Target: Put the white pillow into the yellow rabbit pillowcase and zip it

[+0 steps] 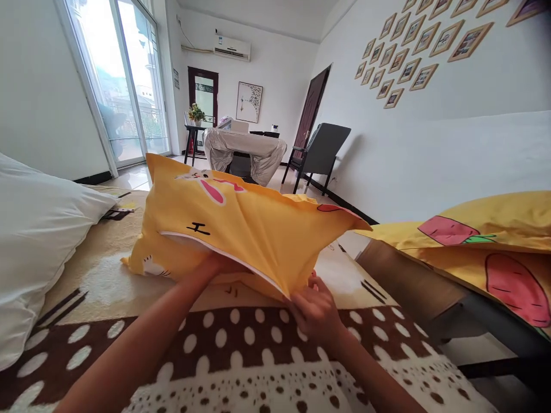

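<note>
On the dotted brown-and-cream blanket (258, 344) lies a yellow pillowcase (241, 229), its open mouth turned toward the person and its long axis running left to right across the view, slightly raised at the right end. The left hand (215, 265) is pushed into that mouth from below — the wrist shows at the white inner hem, but the fingers are hidden inside the cloth, so whether they are spread or closed cannot be told. The right hand (316, 310) sits at the near right corner of the opening, its fingers pressed together on the edge of the fabric, pinching it and holding the mouth lifted. So the case lies straight ahead of both hands, beyond them, with the left arm deeper in and the right at the rim.

A plain white pillow (34, 241) rests well to the left, apart from the case. To the right, a second yellow cloth (486, 235) printed with strawberries drapes over a low piece of furniture.

The case carries a cartoon print — pink ears and black marks that read as a face rather than as letters. No brand or legible writing shows on it. The framed pictures (408, 57) on the wall are too small to read.
</note>
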Motion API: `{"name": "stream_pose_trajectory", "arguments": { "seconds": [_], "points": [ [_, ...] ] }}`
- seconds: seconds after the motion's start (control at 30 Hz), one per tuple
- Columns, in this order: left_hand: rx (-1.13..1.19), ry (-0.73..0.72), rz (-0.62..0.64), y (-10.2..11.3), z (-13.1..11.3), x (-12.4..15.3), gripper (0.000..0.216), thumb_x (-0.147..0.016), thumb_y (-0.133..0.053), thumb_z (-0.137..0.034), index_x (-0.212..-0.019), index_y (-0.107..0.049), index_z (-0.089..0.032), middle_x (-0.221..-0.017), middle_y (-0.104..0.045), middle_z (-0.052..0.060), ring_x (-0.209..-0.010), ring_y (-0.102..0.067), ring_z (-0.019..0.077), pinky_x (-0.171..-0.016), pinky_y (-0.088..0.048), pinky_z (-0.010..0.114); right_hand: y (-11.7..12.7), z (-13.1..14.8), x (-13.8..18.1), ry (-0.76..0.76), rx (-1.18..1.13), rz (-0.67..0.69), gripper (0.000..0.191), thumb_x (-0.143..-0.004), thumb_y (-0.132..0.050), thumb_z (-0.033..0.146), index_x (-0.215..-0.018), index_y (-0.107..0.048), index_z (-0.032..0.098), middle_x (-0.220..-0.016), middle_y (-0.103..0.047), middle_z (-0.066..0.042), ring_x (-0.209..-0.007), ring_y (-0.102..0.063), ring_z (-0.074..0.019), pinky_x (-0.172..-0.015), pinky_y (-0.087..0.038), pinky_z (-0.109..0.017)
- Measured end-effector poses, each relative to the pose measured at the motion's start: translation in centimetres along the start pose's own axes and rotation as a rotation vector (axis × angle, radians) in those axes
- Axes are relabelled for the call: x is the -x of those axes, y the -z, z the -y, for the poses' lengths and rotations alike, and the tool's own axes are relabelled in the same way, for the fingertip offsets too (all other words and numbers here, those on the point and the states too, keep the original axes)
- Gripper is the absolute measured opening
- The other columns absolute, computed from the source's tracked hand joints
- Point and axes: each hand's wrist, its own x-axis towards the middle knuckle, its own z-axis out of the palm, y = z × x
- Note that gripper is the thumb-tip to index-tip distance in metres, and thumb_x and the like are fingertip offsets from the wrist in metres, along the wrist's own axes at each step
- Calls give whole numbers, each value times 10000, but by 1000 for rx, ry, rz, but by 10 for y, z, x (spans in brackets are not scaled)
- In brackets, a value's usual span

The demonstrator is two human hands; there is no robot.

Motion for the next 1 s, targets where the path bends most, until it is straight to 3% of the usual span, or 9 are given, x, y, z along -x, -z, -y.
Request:
{"name": "stream_pose_trajectory", "arguments": {
  "seconds": [0.1, 0.17, 0.23, 0.3, 0.37, 0.5, 0.63, 0.87, 1.0],
  "points": [
    [-15, 6, 1, 4, -3, 11, 686, -735, -654, -527, -1333, -505, -225, -1464, -442, 85, -1312, -424, 334, -1096, -344, 460, -3, -19, 6, -79, 76, 64, 421, -971, -428, 241, -560, -489, 172, -484, -494, 31, -487, -354, -98, -751, -321, -295],
    [-60, -47, 13, 7, -5, 32, 607, -727, -688, -403, -1291, -546, -227, -1401, -514, 92, -1254, -488, 328, -1042, -400, 415, -2, -27, 12, -120, 109, 143, 436, -985, -415, 283, -576, -518, 171, -495, -534, 22, -482, -388, -101, -749, -314, -294],
    [-189, -233, -33, 10, -3, 59, 483, -774, -649, -233, -1250, -571, -209, -1287, -602, 102, -1144, -573, 284, -952, -450, 367, -1, -31, 17, -165, 121, 242, 437, -987, -416, 330, -602, -547, 171, -521, -583, 8, -489, -441, -108, -760, -311, -298],
    [-362, -488, -187, 12, 5, 87, 334, -837, -560, -114, -1163, -603, -174, -1152, -664, 100, -1012, -620, 239, -869, -458, 349, 0, -32, 21, -212, 120, 366, 418, -967, -450, 412, -651, -580, 171, -561, -630, -11, -523, -511, -127, -783, -310, -307],
    [-476, -611, -328, 14, 18, 113, 175, -870, -513, -82, -975, -636, -149, -994, -686, 88, -894, -620, 218, -807, -441, 355, -2, -31, 23, -237, 119, 519, 405, -916, -510, 510, -726, -617, 169, -615, -671, -35, -590, -583, -162, -818, -308, -322],
    [-492, -510, -324, 20, 39, 142, 188, -855, -471, -42, -799, -618, -145, -832, -654, 64, -786, -586, 202, -771, -411, 355, -9, -27, 18, -269, 150, 796, 355, -851, -610, 506, -838, -653, 153, -745, -718, -79, -747, -659, -229, -870, -305, -349],
    [-428, -399, -380, 40, 32, 138, 237, -826, -440, -1, -781, -610, -160, -826, -656, 56, -790, -579, 198, -755, -401, 337, -18, -20, 0, -315, 191, 938, 208, -894, -560, 300, -871, -681, 132, -807, -733, -113, -813, -676, -249, -874, -317, -359],
    [-358, -311, -733, 96, -12, 91, 96, -871, -525, -89, -850, -589, -158, -912, -706, 48, -913, -620, 220, -865, -414, 371, -49, 3, -52, -217, 192, 1059, 241, -875, -501, 156, -894, -742, 158, -823, -735, -155, -807, -683, -232, -851, -339, -369],
    [-303, -210, -789, 96, -3, 72, 184, -913, -495, -163, -750, -581, -169, -757, -702, 17, -705, -632, 166, -821, -432, 324, -64, 2, -55, -250, 214, 1077, 238, -888, -517, 200, -925, -744, 139, -842, -731, -182, -833, -689, -243, -817, -366, -372]
  ]
}}
